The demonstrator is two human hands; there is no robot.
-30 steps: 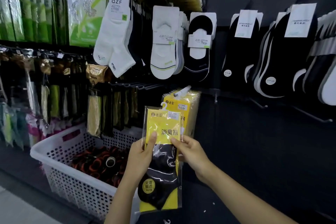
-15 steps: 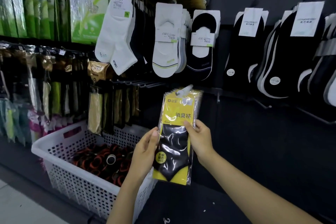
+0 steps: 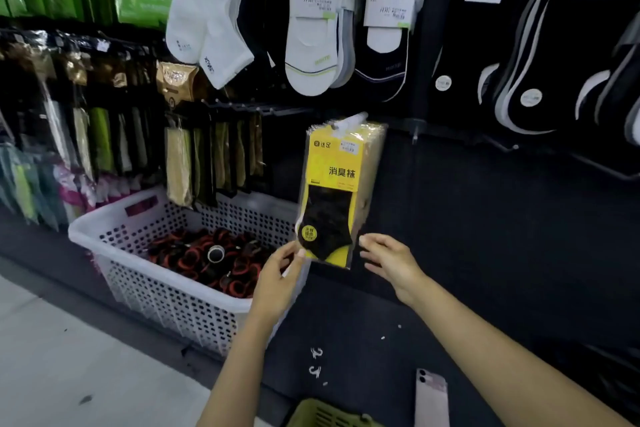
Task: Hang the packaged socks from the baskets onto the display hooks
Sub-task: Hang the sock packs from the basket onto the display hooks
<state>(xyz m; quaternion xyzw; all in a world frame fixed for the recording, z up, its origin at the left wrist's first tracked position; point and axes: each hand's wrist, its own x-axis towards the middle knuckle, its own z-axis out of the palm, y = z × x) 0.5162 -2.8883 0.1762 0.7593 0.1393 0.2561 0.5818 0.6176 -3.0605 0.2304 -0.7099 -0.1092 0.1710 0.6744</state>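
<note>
Here, sock pack (image 3: 331, 184) hanging, fingers (image 3: 371, 240) flanking its bottom edge

Stack of yellow sock packs (image 3: 341, 184) hangs on a white-tipped display hook (image 3: 350, 121) against the dark panel. The front pack shows a black sock through clear film.

Left hand (image 3: 280, 279): fingers loosely curled, tips at the front pack's lower left corner; whether it pinches or only touches is unclear. Right hand (image 3: 393, 263): fingers relaxed and spread, just beside the lower right corner, apart from it.

White perforated basket (image 3: 104, 239) to the left holds black-and-orange rolled items. Above hang white ankle socks (image 3: 207, 21), white no-show socks (image 3: 311, 45) and black no-show socks (image 3: 386, 55). At the bottom edge are a green basket (image 3: 322, 412) and a phone (image 3: 431, 399).
</note>
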